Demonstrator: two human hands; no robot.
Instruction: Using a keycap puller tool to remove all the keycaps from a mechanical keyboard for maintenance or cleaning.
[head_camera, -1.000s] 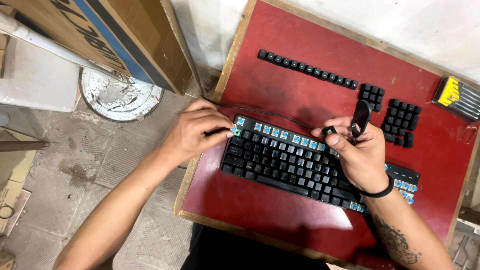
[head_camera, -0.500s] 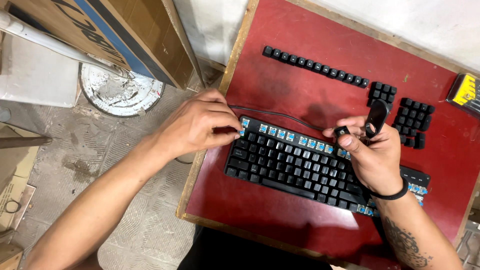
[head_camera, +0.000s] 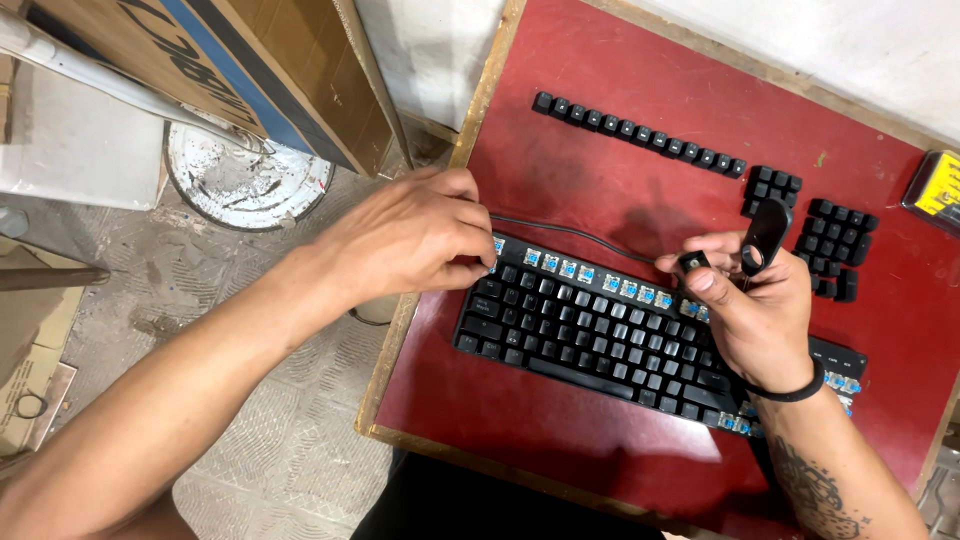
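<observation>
Worn red tabletop (head_camera: 620, 440) with wooden edging, black keyboard (head_camera: 600, 335) lying mid-table, top row bared to blue switches, left hand (head_camera: 410, 235) arched, fingers pinching its far-left corner, right hand (head_camera: 755, 310) raised, fingers grasping small black keycap (head_camera: 692, 262) and looped puller (head_camera: 765, 235)

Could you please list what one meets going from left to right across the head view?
White round lid → left hand → keyboard → right hand → yellow box.

The right hand (head_camera: 752, 315) hides part of the black mechanical keyboard (head_camera: 600, 335); the yellow-and-black box (head_camera: 938, 194) is cut off by the right edge.
</observation>
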